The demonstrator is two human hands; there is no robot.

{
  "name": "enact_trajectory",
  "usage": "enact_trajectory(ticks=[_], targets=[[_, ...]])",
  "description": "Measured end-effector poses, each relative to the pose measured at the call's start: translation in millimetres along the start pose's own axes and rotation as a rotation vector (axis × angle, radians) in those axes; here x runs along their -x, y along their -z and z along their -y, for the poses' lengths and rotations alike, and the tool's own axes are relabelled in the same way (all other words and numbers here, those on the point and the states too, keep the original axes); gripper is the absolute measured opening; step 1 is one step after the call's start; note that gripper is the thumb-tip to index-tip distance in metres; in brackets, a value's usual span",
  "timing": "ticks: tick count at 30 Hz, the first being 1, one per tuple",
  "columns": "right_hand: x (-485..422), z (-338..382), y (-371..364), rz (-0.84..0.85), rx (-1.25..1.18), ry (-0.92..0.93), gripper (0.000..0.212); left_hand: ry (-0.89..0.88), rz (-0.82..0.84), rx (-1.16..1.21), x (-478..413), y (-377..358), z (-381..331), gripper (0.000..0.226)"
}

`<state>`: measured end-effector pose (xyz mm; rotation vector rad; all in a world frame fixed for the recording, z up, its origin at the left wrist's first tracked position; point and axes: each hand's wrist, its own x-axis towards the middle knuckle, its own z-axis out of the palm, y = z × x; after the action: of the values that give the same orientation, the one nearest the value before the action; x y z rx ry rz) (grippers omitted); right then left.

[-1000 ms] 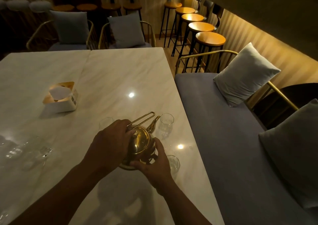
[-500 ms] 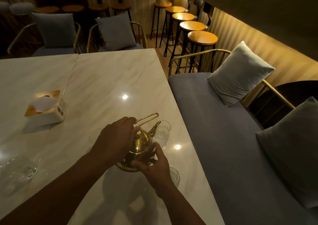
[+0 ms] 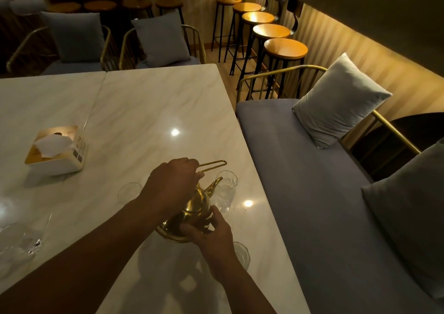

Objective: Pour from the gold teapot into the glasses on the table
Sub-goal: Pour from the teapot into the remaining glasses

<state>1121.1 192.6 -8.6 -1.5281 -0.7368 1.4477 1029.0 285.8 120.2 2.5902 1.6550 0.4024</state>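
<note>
Left grip (image 3: 173, 184) clasps handle of shiny gold metal teapot (image 3: 195, 205) | right grip (image 3: 211, 238) cups its belly | spout tipped toward clear glass tumbler (image 3: 227, 190) on marble bench (image 3: 144, 112) | pour seems only starting; second glass (image 3: 129, 191) and third glass (image 3: 242, 255) remain

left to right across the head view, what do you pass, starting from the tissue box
tissue box → left glass → teapot → spout glass → sofa → pillow
</note>
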Motion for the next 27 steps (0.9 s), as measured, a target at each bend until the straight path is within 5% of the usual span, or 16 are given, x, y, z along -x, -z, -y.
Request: enact_trajectory(ticks=[17, 27], targets=[[-7, 5, 5, -0.006, -0.082, -0.055, 0.109, -0.011, 0.040, -0.071, -22, -7, -10, 0.032], [-4, 9, 7, 0.048, -0.159, -0.058, 0.088, 0.004, 0.068, -0.107, -27, -2, -16, 0.033]])
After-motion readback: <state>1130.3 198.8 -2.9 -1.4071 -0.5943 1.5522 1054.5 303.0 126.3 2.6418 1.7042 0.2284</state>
